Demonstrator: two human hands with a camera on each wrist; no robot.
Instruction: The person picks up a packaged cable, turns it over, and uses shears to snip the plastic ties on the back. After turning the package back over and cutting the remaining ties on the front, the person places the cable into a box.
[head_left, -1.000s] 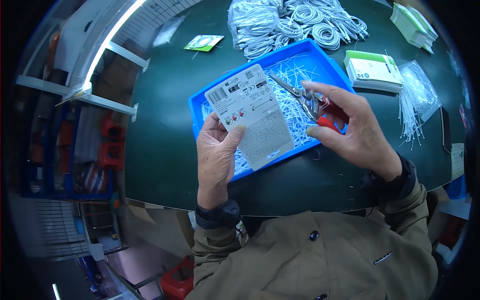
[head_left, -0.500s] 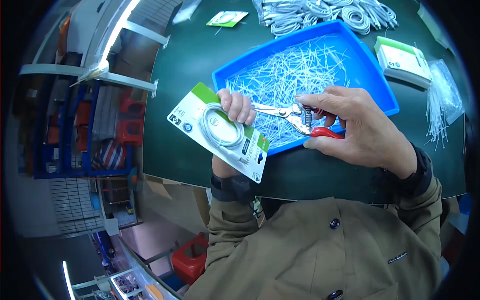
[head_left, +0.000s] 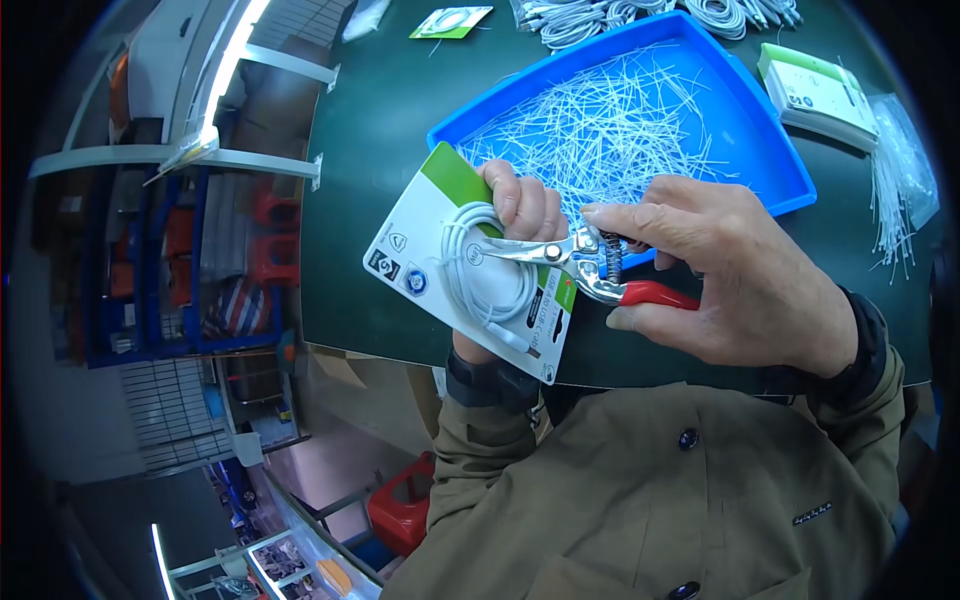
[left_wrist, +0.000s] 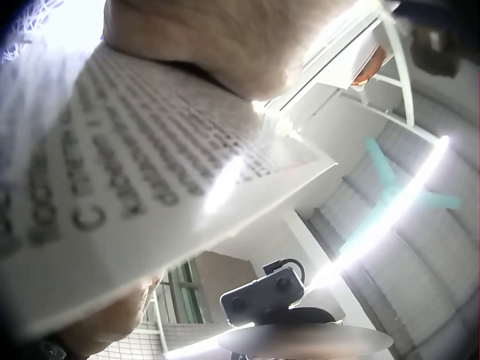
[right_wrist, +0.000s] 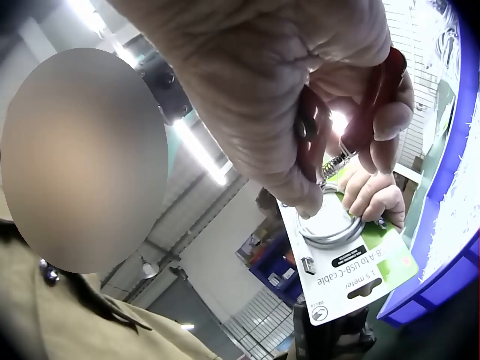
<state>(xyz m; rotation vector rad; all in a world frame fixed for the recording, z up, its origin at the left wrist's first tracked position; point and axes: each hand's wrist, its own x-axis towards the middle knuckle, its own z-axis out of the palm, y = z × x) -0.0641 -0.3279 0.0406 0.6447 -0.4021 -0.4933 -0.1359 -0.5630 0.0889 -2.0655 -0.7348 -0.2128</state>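
Observation:
In the head view the left hand (head_left: 525, 205) grips a white and green card (head_left: 410, 235) by its upper edge, fingers curled over its front. A coiled white cable (head_left: 462, 280) lies on the card's front. The right hand (head_left: 730, 270) holds snips with red handles (head_left: 655, 294), their silver blades (head_left: 515, 250) reaching over the coil. Whether the blades touch the cable, I cannot tell. In the left wrist view the card's printed back (left_wrist: 142, 157) fills much of the frame. The right wrist view shows the red handles (right_wrist: 379, 97) between thumb and fingers.
Behind the hands lies a blue tray (head_left: 790, 160) of thin white strips (head_left: 610, 130). Farther back are coiled cables (head_left: 590, 20) and another carded cable (head_left: 450, 20). Stacked cards (head_left: 820, 95) and a plastic bag with white ties (head_left: 905, 180) lie at the right.
The card has turned from its printed back to its cable side, and the left fingers now curl over its front. The snips have moved left and down, from over the tray to the coil.

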